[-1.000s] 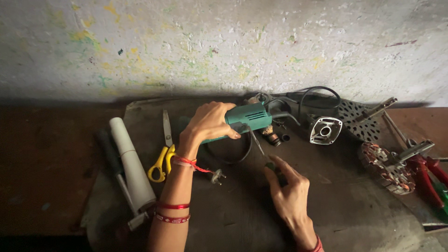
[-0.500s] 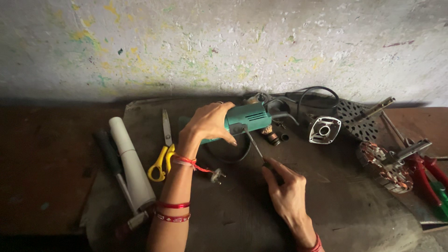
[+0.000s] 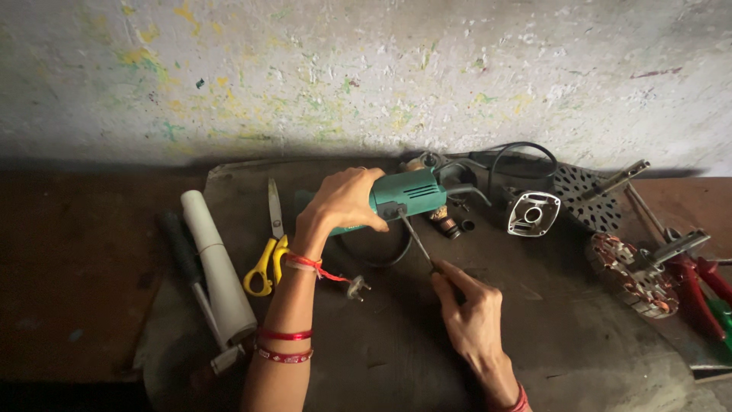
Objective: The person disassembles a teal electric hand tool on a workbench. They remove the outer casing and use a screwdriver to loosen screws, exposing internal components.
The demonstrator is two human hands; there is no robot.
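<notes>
My left hand grips the green body of a power tool lying on a dark mat. My right hand holds a thin screwdriver whose tip rests against the side of the green housing. The tool's black cable loops under it, ending in a plug beside my left wrist.
Yellow-handled scissors, a white roll and a dark-handled tool lie at the left. A grey metal housing, a perforated plate, a wound motor part and red-handled pliers lie at the right. A stained wall stands behind.
My right hand has moved up and left, bringing the screwdriver tip onto the green housing. My left hand has kept its grip.
</notes>
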